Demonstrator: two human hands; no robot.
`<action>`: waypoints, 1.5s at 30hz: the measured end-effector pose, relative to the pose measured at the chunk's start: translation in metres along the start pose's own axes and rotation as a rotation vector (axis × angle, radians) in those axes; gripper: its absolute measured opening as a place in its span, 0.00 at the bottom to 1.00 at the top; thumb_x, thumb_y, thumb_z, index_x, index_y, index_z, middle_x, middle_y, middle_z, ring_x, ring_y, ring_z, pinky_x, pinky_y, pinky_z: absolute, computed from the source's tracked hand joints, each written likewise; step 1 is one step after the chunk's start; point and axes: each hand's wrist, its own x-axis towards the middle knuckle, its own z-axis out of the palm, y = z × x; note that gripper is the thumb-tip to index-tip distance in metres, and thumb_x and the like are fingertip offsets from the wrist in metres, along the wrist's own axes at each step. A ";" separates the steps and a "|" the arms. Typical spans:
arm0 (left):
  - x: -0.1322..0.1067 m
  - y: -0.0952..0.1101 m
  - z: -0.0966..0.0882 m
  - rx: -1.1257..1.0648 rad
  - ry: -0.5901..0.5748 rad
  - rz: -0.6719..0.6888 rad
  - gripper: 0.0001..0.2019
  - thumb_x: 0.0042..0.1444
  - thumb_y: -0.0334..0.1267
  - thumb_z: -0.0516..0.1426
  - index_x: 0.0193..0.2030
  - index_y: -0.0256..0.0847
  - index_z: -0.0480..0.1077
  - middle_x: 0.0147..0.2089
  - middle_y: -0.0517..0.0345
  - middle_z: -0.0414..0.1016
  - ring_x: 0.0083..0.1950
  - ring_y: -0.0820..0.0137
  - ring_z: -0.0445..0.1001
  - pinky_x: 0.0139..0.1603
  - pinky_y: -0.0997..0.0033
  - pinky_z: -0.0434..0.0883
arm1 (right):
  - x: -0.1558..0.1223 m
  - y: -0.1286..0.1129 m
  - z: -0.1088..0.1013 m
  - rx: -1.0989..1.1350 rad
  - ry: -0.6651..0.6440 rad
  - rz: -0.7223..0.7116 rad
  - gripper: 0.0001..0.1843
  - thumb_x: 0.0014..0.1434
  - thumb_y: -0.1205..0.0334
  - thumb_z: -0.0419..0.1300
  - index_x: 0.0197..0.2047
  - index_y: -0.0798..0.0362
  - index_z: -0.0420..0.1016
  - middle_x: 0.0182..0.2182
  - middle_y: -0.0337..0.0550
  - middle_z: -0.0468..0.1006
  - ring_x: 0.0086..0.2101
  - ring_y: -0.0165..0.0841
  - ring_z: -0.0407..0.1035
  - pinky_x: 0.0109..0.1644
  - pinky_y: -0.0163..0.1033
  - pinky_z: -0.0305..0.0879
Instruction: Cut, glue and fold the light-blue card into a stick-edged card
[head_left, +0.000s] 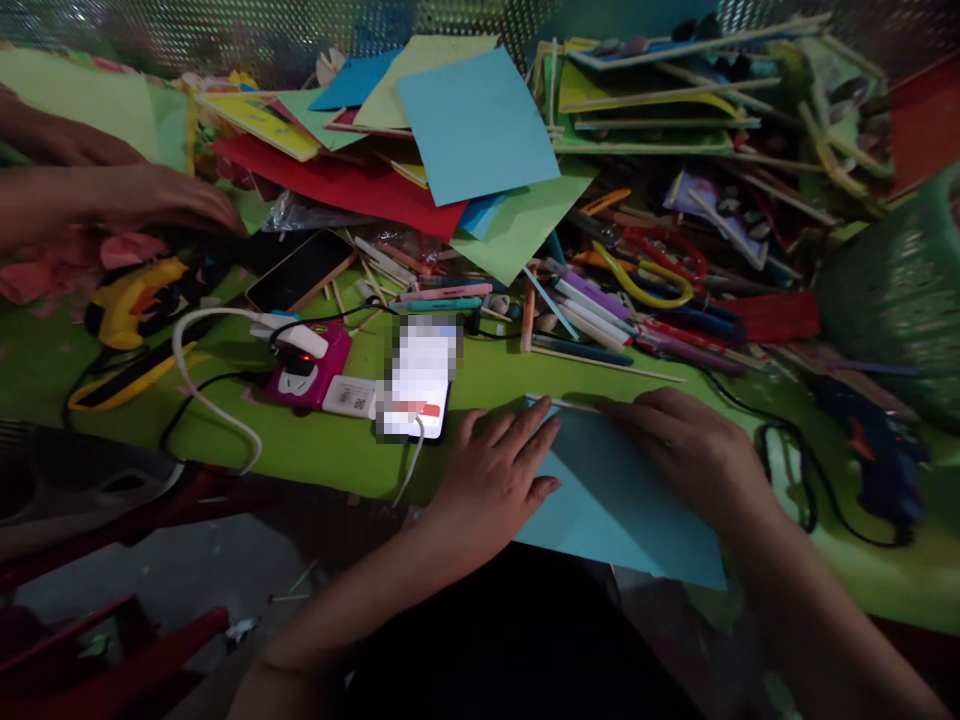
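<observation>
Here, one blue sheet (622, 515) lies at the near edge of the green table (345, 460). The left hand (491, 480) rests on it, fingers slightly apart; the right hand (697, 445) is at its far edge, whether pinching I cannot tell. Beyond are one lit phone (427, 380), one dark phone (304, 270) and a co-worker's two hands (180, 198).

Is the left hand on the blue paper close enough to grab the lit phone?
Probably yes: the left hand is just beside the lit phone, with only green tabletop between, though it must leave the blue paper.
</observation>
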 end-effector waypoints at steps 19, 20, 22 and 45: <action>0.008 0.000 0.007 0.069 0.109 -0.004 0.28 0.75 0.47 0.51 0.78 0.46 0.58 0.77 0.58 0.63 0.62 0.53 0.72 0.58 0.48 0.66 | -0.056 0.007 -0.018 0.045 0.413 0.391 0.08 0.69 0.64 0.62 0.46 0.46 0.84 0.38 0.43 0.86 0.37 0.39 0.79 0.44 0.46 0.76; 0.008 0.000 0.007 0.073 0.115 -0.002 0.28 0.75 0.47 0.51 0.78 0.46 0.58 0.76 0.57 0.63 0.61 0.53 0.73 0.57 0.48 0.66 | -0.058 0.009 -0.016 0.056 0.400 0.391 0.09 0.69 0.64 0.62 0.46 0.46 0.84 0.38 0.43 0.86 0.37 0.39 0.79 0.44 0.47 0.77; 0.009 0.001 0.005 0.080 0.132 0.010 0.28 0.75 0.47 0.51 0.78 0.45 0.58 0.76 0.57 0.64 0.60 0.54 0.73 0.56 0.48 0.65 | -0.059 0.010 -0.014 0.062 0.396 0.408 0.09 0.68 0.64 0.62 0.47 0.45 0.84 0.39 0.44 0.86 0.38 0.40 0.79 0.45 0.48 0.77; 0.005 0.005 0.002 0.121 -0.017 -0.042 0.31 0.75 0.54 0.45 0.77 0.39 0.57 0.81 0.64 0.52 0.66 0.58 0.66 0.60 0.53 0.68 | -0.067 0.021 -0.007 -0.012 0.297 0.352 0.20 0.66 0.62 0.62 0.57 0.31 0.81 0.42 0.44 0.84 0.41 0.52 0.80 0.46 0.60 0.77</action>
